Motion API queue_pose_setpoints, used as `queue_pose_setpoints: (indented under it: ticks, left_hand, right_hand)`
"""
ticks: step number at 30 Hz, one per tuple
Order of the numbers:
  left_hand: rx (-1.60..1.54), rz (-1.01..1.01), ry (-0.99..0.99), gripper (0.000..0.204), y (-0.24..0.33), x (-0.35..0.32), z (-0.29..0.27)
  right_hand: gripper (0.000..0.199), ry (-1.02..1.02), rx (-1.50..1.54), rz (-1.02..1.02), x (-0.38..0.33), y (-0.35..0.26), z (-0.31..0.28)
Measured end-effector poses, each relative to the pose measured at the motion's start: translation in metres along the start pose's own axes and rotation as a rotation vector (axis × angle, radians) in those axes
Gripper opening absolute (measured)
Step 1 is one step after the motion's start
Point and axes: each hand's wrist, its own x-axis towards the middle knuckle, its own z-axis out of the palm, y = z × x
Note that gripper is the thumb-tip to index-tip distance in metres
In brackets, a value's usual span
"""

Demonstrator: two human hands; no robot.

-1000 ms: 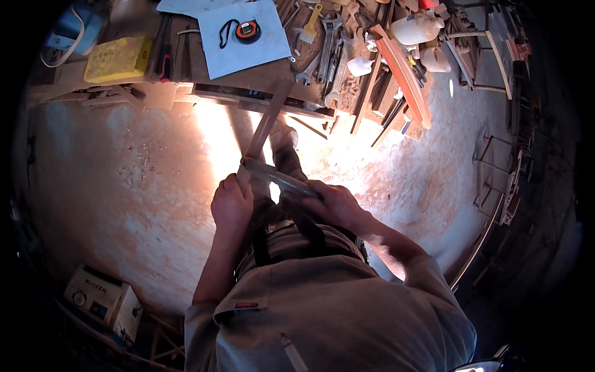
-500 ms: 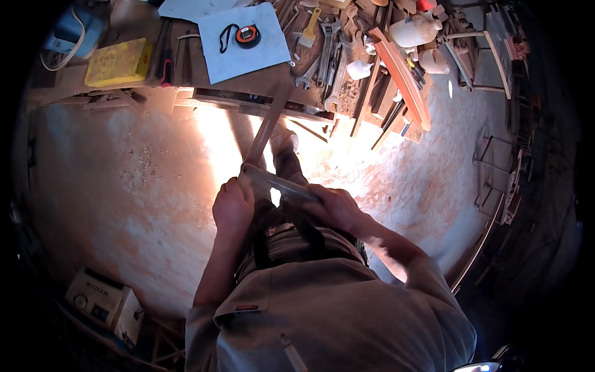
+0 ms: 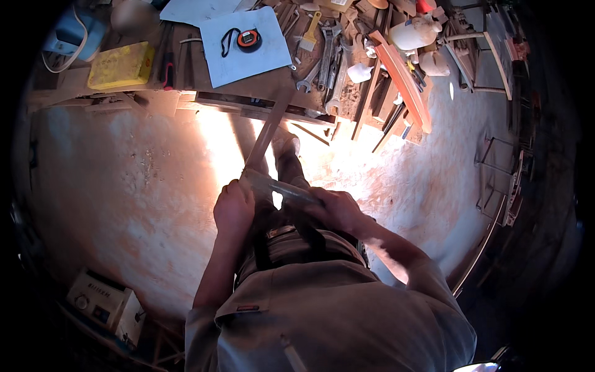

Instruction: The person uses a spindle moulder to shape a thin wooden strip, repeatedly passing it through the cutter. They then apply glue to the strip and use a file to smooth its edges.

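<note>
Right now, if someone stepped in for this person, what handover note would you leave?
Left hand: grip shut on the near end of the long wooden strip, whose far end rests at the workbench edge.
Right hand: grip shut on the flat metal bar, laid across the strip between both hands.
Tape measure lies unused on the bench's blue sheet.
No mark or cut on the strip is visible yet.
</note>
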Motion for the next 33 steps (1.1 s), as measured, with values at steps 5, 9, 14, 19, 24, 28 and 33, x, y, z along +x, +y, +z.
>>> queue_pose_setpoints:
  ticks: [5, 9, 14, 19, 24, 28, 33]
  left_hand:
    - [-0.022, -0.028, -0.05, 0.033, -0.001, -0.006, -0.003]
    - [-0.007, -0.033, -0.034, 0.03, 0.003, -0.009, -0.012]
    - [-0.007, 0.027, -0.115, 0.028, 0.006, -0.002, -0.014]
    - [-0.218, 0.11, 0.059, 0.03, -0.015, -0.006, 0.007]
    - [-0.31, 0.035, 0.014, 0.04, -0.008, -0.023, -0.013]
    - [-0.453, 0.03, 0.022, 0.04, -0.008, -0.028, -0.023]
    - [-0.832, -0.034, -0.092, 0.036, 0.004, -0.018, -0.052]
  right_hand:
    - [0.035, -0.047, 0.039, 0.054, -0.006, -0.009, -0.001]
    - [0.034, 0.096, 0.111, -0.136, -0.013, 0.003, 0.01]
    - [0.033, -0.004, 0.072, -0.022, -0.007, 0.008, 0.01]
    - [0.032, 0.315, 0.116, -0.081, -0.024, 0.032, -0.004]
    - [0.03, 0.628, 0.186, 0.072, -0.042, 0.071, -0.031]
    - [0.033, 0.831, 0.127, 0.403, -0.04, 0.114, -0.063]
    - [0.025, 1.097, -0.107, 0.44, -0.007, 0.219, -0.113]
